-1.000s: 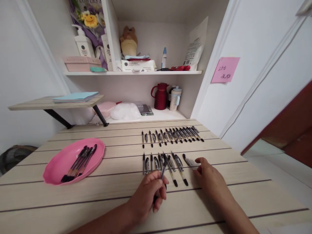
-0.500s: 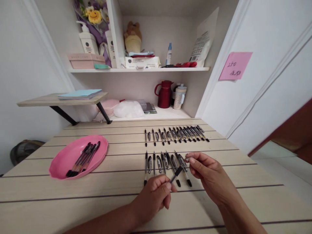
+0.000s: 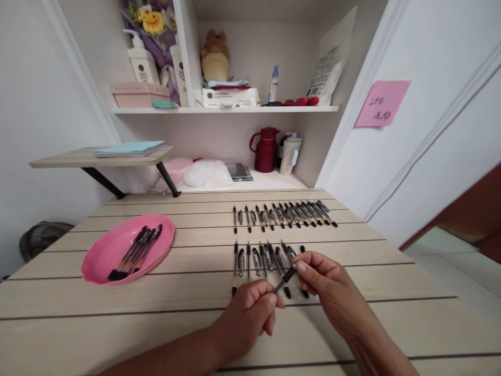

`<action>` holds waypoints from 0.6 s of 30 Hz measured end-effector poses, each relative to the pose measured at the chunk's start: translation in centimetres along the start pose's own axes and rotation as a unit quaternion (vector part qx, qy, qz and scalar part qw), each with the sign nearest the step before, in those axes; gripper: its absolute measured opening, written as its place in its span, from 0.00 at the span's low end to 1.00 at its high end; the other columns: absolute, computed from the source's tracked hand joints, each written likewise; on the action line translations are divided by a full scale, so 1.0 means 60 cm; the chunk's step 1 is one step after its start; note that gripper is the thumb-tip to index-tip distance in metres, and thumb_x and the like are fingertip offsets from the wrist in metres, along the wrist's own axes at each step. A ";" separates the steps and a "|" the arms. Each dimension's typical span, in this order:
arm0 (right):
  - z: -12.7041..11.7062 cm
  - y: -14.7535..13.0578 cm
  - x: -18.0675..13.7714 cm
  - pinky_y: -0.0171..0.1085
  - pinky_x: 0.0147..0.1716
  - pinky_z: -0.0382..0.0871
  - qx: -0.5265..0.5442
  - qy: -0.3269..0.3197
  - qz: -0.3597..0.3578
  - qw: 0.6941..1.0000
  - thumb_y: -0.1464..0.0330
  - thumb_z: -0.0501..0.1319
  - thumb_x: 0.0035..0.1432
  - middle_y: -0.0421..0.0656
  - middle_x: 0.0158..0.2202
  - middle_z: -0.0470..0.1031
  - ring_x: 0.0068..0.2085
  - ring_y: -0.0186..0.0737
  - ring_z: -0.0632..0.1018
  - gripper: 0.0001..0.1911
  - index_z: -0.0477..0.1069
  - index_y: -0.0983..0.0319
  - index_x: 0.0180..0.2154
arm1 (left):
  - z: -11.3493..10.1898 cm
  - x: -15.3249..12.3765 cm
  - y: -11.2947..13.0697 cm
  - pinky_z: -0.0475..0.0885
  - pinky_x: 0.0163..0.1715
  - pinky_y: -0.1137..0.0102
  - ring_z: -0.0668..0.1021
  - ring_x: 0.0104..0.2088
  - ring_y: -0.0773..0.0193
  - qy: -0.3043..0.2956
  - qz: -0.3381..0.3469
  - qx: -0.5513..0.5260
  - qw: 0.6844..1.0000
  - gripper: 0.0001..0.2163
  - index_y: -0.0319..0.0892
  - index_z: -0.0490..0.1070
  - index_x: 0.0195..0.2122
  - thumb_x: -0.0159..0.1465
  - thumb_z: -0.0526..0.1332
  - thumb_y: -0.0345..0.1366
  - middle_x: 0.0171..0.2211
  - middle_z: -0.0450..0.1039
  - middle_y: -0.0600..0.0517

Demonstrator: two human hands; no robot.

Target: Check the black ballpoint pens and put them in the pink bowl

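My left hand (image 3: 256, 308) is closed round the barrel of a pen (image 3: 285, 279), its black grip slanting up to the right. My right hand (image 3: 323, 279) pinches at the pen's upper end, with a small silvery pen tip (image 3: 296, 263) between thumb and forefinger, mostly hidden. Just beyond both hands lies a near row of black pens (image 3: 235, 266), some with separate caps (image 3: 256, 261) beside them. The right fingers cover part of the row's right end, where a small black piece (image 3: 302, 249) shows.
A far row of pens and caps (image 3: 282, 215) lies behind. To the left, a pink dish (image 3: 94, 261) holds several pens. A small raised shelf (image 3: 58, 161), a red jug (image 3: 266, 151) and a light cup (image 3: 289, 155) stand at the back. A pink note (image 3: 382, 104) hangs at right.
My right hand has moved slightly left and down, bringing the small silvery tip to the end of the pen. My left hand stays nearly still, holding the same pen.
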State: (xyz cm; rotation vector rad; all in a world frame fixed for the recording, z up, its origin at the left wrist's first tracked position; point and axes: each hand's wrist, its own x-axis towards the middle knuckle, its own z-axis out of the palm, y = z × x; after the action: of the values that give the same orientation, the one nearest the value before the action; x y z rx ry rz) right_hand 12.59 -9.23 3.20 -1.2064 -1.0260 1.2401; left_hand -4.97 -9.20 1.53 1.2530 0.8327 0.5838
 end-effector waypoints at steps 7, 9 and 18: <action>0.004 -0.003 0.000 0.33 0.26 0.61 0.028 -0.014 -0.020 0.999 0.57 0.60 0.48 0.43 0.30 0.73 0.26 0.32 0.67 0.16 0.71 0.62 0.35 | 0.002 0.000 0.003 0.49 0.16 0.76 0.55 0.13 0.76 0.003 0.011 0.000 1.000 0.10 0.38 0.65 0.32 0.61 0.51 0.39 0.14 0.61 0.60; 0.004 -0.002 0.000 0.35 0.31 0.63 0.070 -0.026 -0.012 0.997 0.58 0.62 0.47 0.46 0.37 0.73 0.31 0.36 0.70 0.18 0.72 0.61 0.38 | 0.002 0.001 0.003 0.49 0.16 0.77 0.55 0.13 0.76 -0.003 0.008 -0.006 1.000 0.10 0.38 0.65 0.31 0.61 0.50 0.39 0.14 0.61 0.60; 0.010 0.008 0.004 0.35 0.31 0.64 0.090 -0.015 -0.019 0.996 0.59 0.64 0.45 0.44 0.33 0.74 0.32 0.38 0.72 0.13 0.71 0.62 0.30 | 0.002 0.000 0.002 0.49 0.16 0.77 0.54 0.12 0.77 -0.009 0.008 -0.005 1.000 0.10 0.38 0.64 0.32 0.61 0.50 0.39 0.13 0.60 0.60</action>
State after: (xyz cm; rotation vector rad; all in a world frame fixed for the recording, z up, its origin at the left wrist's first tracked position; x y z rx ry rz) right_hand 11.98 -8.96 2.77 -1.0276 -0.9337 1.2957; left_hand -4.89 -9.26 1.64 1.2545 0.8040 0.5893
